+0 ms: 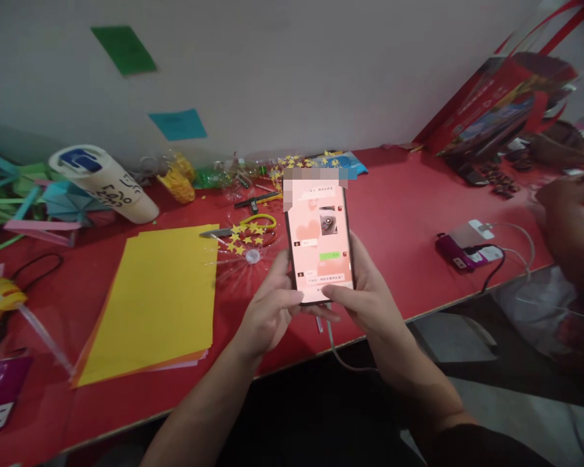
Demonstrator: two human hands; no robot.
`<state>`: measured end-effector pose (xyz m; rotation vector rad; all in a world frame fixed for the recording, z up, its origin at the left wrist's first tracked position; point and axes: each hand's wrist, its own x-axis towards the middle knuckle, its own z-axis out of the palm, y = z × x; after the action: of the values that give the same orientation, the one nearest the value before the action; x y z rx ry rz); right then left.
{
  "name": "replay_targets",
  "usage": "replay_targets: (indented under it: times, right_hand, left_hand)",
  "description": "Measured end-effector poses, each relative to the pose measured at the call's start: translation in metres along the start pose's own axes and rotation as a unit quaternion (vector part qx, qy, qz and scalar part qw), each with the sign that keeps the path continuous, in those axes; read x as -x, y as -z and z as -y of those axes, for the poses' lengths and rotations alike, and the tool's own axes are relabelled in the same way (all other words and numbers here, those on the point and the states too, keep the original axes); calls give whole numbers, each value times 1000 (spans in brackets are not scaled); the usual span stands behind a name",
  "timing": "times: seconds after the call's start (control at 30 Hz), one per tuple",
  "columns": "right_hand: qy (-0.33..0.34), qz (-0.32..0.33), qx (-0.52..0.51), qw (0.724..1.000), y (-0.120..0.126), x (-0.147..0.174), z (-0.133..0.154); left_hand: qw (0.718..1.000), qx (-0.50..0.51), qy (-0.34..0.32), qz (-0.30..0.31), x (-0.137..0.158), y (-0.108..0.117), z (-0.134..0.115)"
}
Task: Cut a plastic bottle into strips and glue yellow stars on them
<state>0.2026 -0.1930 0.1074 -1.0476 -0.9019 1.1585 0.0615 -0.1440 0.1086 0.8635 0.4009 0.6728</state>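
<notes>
A smartphone (316,259) with a lit pink chat screen is held upright over the red table, between both hands. My left hand (270,311) is closed around its lower left side, thumb at the bottom corner of the screen. Along the lower right side, my right hand (370,292) grips the phone, its thumb over the bottom of the screen. A white cable (331,344) hangs below the phone. Just behind my left hand are yellow paper stars (246,237) in a clear plastic piece and scissors (267,222) with yellow handles.
Stacked yellow paper (160,298) covers the left of the red table (394,214). A white tumbler (104,185) leans near folded paper strips (10,194). A purple power strip (462,253) with plugs sits at right, below a red bag (496,104). Another person's hand (562,201) is at far right.
</notes>
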Motion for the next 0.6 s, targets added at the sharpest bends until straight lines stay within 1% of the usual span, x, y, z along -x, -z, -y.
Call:
replay_targets:
  times: [0.17, 0.3, 0.4, 0.47, 0.6]
  right_hand:
    - [8, 3, -5, 1000, -12, 15, 12]
    - [-31, 17, -26, 999, -22, 32, 26]
    - [-36, 72, -60, 995, -25, 45, 30]
    - [-40, 108, -79, 990, -27, 54, 30]
    - [-62, 113, -111, 985, -33, 69, 28]
  left_hand:
    - [997, -68, -10, -32, 15, -6, -6]
    - [997, -76, 4, -4, 35, -9, -11]
    - [996, -81, 46, 13, 58, -12, -17]
    - [995, -86, 43, 8, 73, -16, -21]
    - [993, -109, 40, 12, 90, -23, -27]
